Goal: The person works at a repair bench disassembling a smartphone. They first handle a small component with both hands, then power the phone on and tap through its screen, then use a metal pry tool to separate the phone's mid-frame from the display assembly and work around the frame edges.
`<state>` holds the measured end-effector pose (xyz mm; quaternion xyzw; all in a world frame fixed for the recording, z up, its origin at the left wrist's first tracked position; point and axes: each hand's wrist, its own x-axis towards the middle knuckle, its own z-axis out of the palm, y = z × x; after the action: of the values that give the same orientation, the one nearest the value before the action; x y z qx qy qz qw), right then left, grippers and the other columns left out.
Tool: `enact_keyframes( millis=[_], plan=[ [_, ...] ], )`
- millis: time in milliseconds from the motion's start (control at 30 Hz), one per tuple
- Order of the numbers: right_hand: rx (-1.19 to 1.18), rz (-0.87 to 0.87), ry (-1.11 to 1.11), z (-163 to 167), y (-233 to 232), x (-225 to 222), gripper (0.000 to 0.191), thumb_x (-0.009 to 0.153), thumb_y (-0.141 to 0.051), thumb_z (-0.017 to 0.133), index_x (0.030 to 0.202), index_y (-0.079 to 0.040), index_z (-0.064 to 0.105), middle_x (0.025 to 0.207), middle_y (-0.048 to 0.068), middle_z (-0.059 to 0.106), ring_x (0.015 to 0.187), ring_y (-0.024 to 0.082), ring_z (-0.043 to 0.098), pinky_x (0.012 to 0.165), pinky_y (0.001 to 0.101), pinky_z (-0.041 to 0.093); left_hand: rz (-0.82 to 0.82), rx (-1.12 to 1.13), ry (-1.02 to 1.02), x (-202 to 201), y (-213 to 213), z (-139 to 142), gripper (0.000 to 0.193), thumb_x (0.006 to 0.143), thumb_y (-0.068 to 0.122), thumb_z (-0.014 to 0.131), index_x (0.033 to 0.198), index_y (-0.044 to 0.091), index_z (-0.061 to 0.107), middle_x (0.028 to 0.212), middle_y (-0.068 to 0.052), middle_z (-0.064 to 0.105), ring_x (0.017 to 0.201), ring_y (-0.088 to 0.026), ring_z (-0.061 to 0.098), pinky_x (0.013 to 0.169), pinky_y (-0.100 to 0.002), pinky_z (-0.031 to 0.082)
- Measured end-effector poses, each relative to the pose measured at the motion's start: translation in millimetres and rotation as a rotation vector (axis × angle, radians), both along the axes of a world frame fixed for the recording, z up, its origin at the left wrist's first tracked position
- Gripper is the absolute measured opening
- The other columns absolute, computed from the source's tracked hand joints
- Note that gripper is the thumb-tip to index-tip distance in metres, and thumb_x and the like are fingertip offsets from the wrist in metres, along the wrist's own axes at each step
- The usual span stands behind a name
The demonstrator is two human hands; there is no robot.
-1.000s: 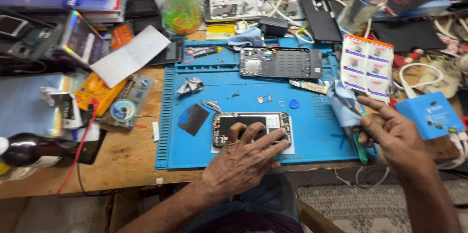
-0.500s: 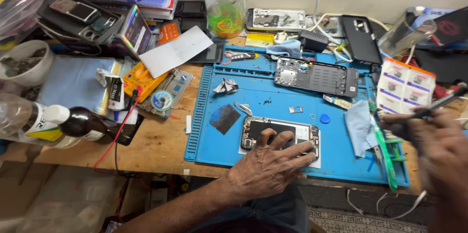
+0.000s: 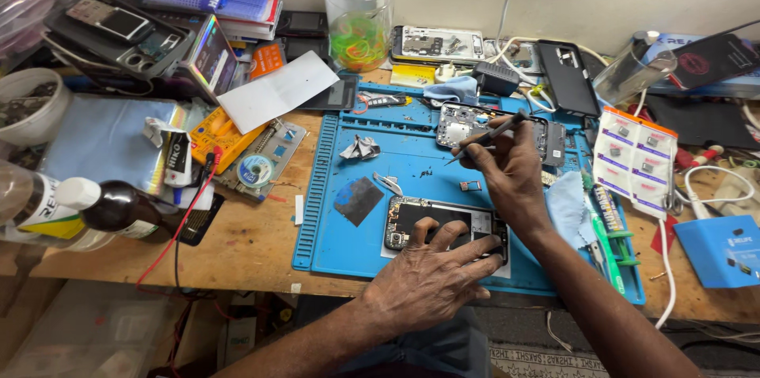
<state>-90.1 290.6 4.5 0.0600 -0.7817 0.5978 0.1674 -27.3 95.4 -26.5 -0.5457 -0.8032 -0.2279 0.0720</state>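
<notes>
The counter (image 3: 261, 247) is bare, scuffed wood, and the blue mat (image 3: 412, 164) on it looks like matt rubber with a ribbed edge. The opened phone (image 3: 443, 224) under the left hand (image 3: 427, 283) shows dull dark metal and plastic, while the thin tool (image 3: 487, 136) in the right hand (image 3: 511, 176) looks like smooth grey metal. The jar (image 3: 359, 6) is clear and glossy, the white sheet (image 3: 277, 91) is matt paper, and the pale blue cloth (image 3: 567, 208) looks soft.

A wooden counter (image 3: 253, 247) carries a blue repair mat (image 3: 348, 243), a dark glass bottle (image 3: 119, 208) and a clear jar (image 3: 359, 6).
</notes>
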Motion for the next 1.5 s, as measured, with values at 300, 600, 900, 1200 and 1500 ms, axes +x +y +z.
enact_keyframes(
  millis=[300,600,900,1200,1500],
  plan=[
    [0.131,-0.067,0.045,-15.6,5.5,-2.8,0.027,0.103,-0.004,0.059,0.125,-0.008,0.043,0.112,0.011,0.074,0.109,0.022,0.075,0.092,0.0344,0.064,-0.035,-0.020,-0.080,-0.9,0.6,-4.0,0.045,0.104,0.047,0.051,0.138,0.019,0.060,0.146,-0.001,0.054,0.132,-0.025,0.040,0.113,-0.053,0.020],
    [0.132,-0.061,0.024,-20.7,7.0,-7.7,0.025,0.103,-0.005,0.058,0.122,-0.009,0.043,0.112,0.012,0.074,0.110,0.024,0.075,0.092,0.0360,0.062,-0.025,-0.040,-0.046,-0.4,-0.6,-2.8,0.045,0.104,0.047,0.051,0.139,0.019,0.058,0.148,-0.001,0.053,0.133,-0.026,0.039,0.111,-0.052,0.022],
    [-0.107,-0.093,0.095,0.0,15.6,31.4,0.029,0.108,0.006,0.057,0.125,-0.009,0.039,0.120,0.017,0.071,0.111,0.022,0.071,0.096,0.0320,0.060,0.015,-0.035,-0.001,-2.8,-1.0,10.3,0.049,0.096,0.044,0.062,0.140,0.022,0.059,0.150,0.001,0.052,0.134,-0.026,0.041,0.110,-0.052,0.024],
    [-0.089,-0.277,0.131,-16.8,23.1,152.4,0.060,0.102,0.008,0.063,0.144,-0.013,0.025,0.124,0.023,0.067,0.110,0.027,0.073,0.098,0.0351,0.063,-0.045,-0.036,-0.067,-7.7,-5.5,6.9,0.050,0.093,0.045,0.064,0.139,0.024,0.060,0.149,0.000,0.052,0.133,-0.027,0.041,0.108,-0.051,0.022],
    [-0.042,-0.325,0.167,-34.4,19.6,160.7,0.075,0.101,0.007,0.065,0.153,-0.016,0.015,0.125,0.023,0.067,0.102,0.025,0.074,0.096,0.0350,0.063,-0.030,-0.044,-0.080,-8.2,-8.5,4.2,0.048,0.095,0.048,0.060,0.138,0.029,0.061,0.153,0.000,0.050,0.133,-0.026,0.041,0.109,-0.050,0.020]
  ],
)
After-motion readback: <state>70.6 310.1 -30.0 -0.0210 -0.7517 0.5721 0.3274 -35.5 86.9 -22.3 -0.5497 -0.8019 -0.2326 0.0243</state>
